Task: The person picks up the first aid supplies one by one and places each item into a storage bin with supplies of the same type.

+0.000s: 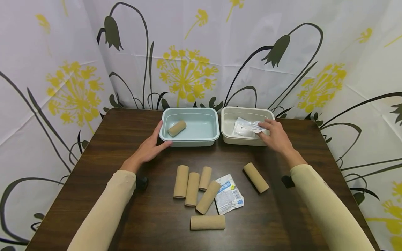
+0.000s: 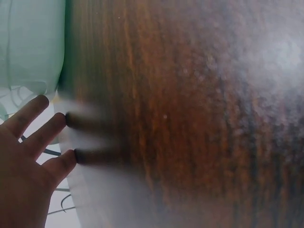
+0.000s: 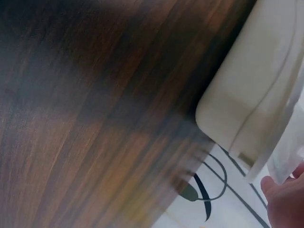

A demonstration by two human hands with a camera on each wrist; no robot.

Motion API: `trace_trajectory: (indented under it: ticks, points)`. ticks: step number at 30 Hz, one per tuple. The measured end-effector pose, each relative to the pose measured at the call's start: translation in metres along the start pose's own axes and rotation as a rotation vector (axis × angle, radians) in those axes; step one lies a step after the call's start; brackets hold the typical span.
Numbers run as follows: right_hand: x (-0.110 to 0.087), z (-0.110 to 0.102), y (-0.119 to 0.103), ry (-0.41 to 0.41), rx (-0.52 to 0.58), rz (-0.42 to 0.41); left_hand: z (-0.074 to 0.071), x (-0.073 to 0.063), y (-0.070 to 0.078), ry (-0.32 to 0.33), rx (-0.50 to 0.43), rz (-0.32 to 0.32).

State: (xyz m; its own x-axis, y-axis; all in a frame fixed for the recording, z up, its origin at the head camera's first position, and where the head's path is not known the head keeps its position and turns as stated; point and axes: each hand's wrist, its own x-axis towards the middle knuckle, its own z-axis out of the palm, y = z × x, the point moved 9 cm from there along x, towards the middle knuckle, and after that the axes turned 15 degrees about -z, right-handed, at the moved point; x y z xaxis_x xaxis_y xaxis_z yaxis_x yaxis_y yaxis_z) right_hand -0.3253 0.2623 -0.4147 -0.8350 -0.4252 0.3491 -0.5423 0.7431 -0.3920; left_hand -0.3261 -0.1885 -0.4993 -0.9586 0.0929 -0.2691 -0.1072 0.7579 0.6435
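My left hand [image 1: 150,149] touches the left end of the light blue plastic tray [image 1: 201,143], its fingers and thumb fairly straight and spread. One cardboard tube [image 1: 177,128] lies inside that tray. At the right, my right hand [image 1: 276,136] reaches over the rim of the beige tray [image 1: 242,141] and pinches a white gauze packet [image 1: 255,127]. Another white packet [image 1: 241,129] lies beneath it in the beige tray. In the right wrist view, only part of the hand [image 3: 287,199] shows beside the tray's wall [image 3: 247,95].
Several cardboard tubes [image 1: 181,182] lie in front of the trays, with one tube [image 1: 256,177] apart at the right and one crosswise [image 1: 208,222] nearest me. A blue-and-white gauze packet [image 1: 229,194] sits among them. A patterned curtain [image 1: 201,45] hangs behind the dark wooden table [image 1: 150,216].
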Motion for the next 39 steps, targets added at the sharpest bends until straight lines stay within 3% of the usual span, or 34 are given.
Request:
trace_trajectory:
  ticks: [6,18,25,33,39]
  points:
    - [0.005,0.009,0.001,-0.029,-0.047,0.003,-0.001,0.001,0.002,0.007,0.015,-0.003]
    - [0.008,0.024,0.005,-0.121,-0.003,0.027,0.002,0.001,0.000,-0.006,0.007,-0.012]
    - [0.002,0.019,0.000,-0.102,0.012,-0.033,0.001,0.000,0.000,-0.002,0.008,-0.015]
    - [-0.022,0.008,-0.017,-0.043,0.053,-0.101,0.000,-0.001,0.001,-0.003,0.001,-0.016]
    - [-0.049,0.000,-0.055,0.010,0.054,-0.225,0.001,0.000,-0.001,-0.002,-0.005,-0.018]
